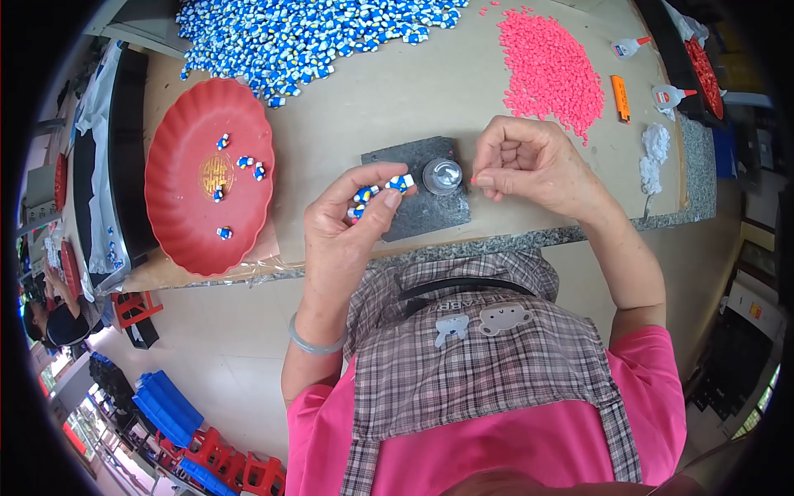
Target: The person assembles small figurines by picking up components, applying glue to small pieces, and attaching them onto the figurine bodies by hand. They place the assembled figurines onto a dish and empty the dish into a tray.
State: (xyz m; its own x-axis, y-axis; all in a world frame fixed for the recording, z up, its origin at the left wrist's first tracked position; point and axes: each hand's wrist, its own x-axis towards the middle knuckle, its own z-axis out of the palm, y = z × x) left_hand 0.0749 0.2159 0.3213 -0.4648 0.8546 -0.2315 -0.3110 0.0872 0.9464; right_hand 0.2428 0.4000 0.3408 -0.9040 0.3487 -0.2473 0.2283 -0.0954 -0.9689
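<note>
Worktable is biggest, w/ a wide pile of blue/white pcs along the far edge, L of ctr. Next, red oval tray, scalloped rim, at L; five blue/white pcs lie spread in it. Pink pile sits far R. Dark mat lies nr table's front edge, approx ctr.

R hand is just R of mat, thumb & index pinched tight. L hand is over mat's L side, fingers curled, gripping a few blue/white pcs. Clear round container stands on mat, between hands. White tissue, two glue bottles & orange tool are at far R.

Smallest: blue/white pc btwn L thumb & index, nr container; others sit lower in same hand. Tiny pink bit is at R fingertips.
</note>
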